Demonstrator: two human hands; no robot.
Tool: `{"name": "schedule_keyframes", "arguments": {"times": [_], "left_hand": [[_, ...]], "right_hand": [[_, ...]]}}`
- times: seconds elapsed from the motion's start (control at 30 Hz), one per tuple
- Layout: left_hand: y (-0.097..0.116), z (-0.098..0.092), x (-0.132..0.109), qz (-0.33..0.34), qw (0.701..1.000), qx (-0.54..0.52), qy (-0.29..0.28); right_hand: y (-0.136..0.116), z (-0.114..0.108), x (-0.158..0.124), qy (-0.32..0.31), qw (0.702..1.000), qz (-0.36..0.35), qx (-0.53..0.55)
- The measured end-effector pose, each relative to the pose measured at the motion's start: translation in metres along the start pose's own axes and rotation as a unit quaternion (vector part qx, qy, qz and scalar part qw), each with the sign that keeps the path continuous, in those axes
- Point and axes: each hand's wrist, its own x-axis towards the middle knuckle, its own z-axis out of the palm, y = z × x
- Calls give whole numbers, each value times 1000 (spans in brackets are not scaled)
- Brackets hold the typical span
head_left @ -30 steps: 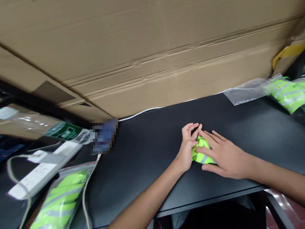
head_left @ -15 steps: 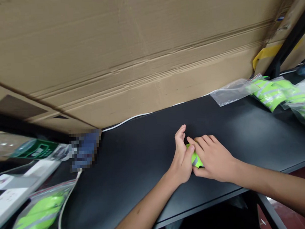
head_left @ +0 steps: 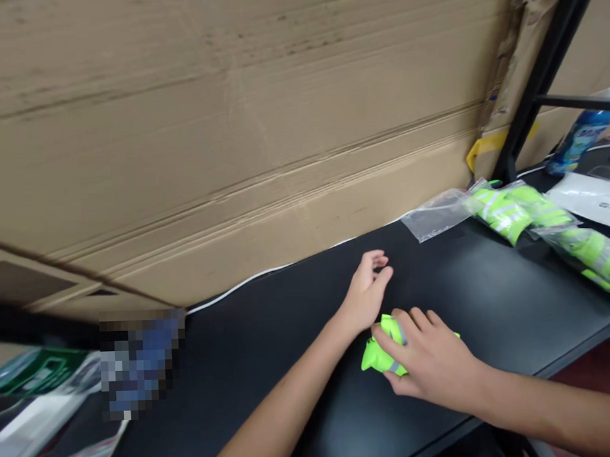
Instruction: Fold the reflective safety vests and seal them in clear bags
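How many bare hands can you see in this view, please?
2: the right hand has the neon-green bundle in its grip, and the left hand is just beyond it, holding nothing. No other seems hidden.

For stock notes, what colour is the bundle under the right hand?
The bundle is yellow-green with grey bands, clearest in the head view.

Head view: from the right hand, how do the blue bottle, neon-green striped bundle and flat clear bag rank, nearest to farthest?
1. Neon-green striped bundle: clasped by the right hand.
2. Flat clear bag: ahead, near the cardboard.
3. Blue bottle: far back, at right.
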Motion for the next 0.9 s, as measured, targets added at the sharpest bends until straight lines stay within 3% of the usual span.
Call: {"name": "schedule_keyframes", "arguments": {"times": [0.17,0.23,0.3,0.37,0.43,0.57,0.67,0.77,0.9], "left_hand": [[23,32,110,113,983,103,-103],[25,49,133,120,973,142,-134],[23,57,138,122,964,172,-159],[18,51,125,127,957,196,-172],[12,31,97,131,952,215,-175],[3,-28,13,99,946,263,-164],[4,-61,-47,16,944,291,-154],[9,-69,-79,-51,950,290,-107],[10,-47,-72,-138,951,276,-32]], "right_hand": [[40,-5,-29,12,999,51,1],[59,-8,-40,18,997,73,-1],[77,-10,-49,24,996,81,-1],[92,-11,-55,33,997,74,-1],[105,-10,-58,43,997,59,2],[125,-8,-55,51,998,30,14],[137,-5,-45,52,998,-3,21],[146,2,-26,57,998,-29,20],[150,17,9,49,998,-41,19]]}}
